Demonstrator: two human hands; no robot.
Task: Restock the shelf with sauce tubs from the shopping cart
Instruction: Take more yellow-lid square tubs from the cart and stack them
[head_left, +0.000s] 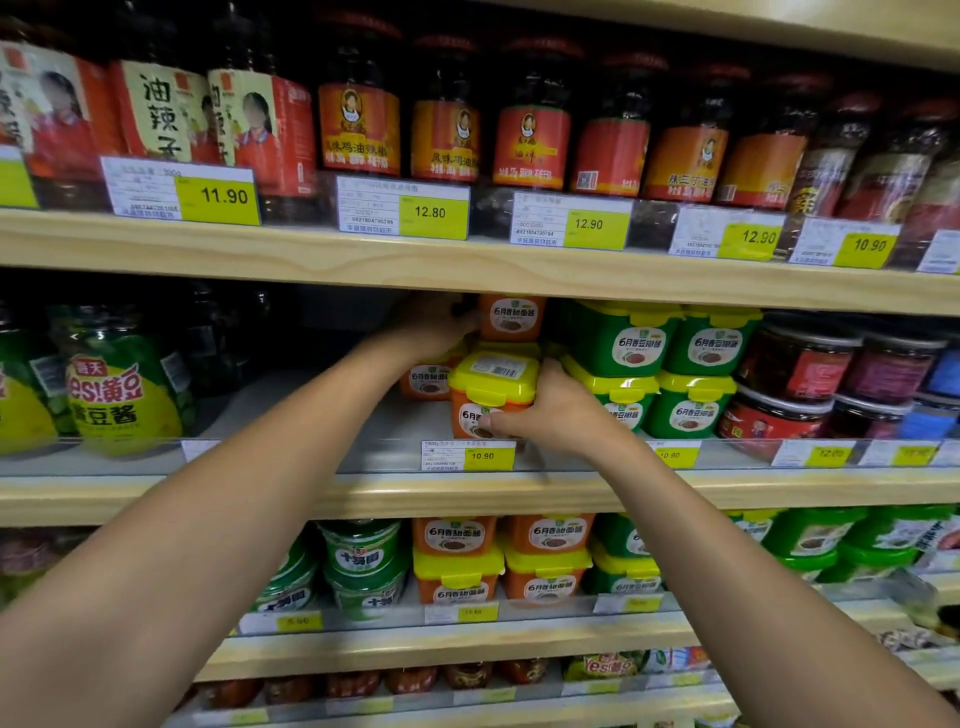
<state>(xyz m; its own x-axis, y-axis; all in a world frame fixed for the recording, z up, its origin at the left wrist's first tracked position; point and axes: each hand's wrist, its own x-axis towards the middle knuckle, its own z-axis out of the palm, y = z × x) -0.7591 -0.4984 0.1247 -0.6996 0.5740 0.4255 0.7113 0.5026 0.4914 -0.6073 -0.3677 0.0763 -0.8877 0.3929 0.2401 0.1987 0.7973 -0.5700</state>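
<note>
On the middle shelf (363, 493) stand orange sauce tubs with yellow lids. My right hand (550, 410) grips the front tub (488, 389) from its right side, thumb across its label. My left hand (436, 322) reaches deeper in and holds the left side of an upper orange tub (511, 317) stacked on the tubs behind. Another orange tub (428, 379) sits low behind the front one, partly hidden by my left wrist. The shopping cart is out of view.
Green tubs with yellow lids (660, 364) are stacked right beside the orange ones, then dark jars (800, 374). A green and yellow jar (109, 384) stands at the left, with a gap of bare shelf between. Chili oil jars (358, 124) fill the shelf above; more tubs (498, 561) sit below.
</note>
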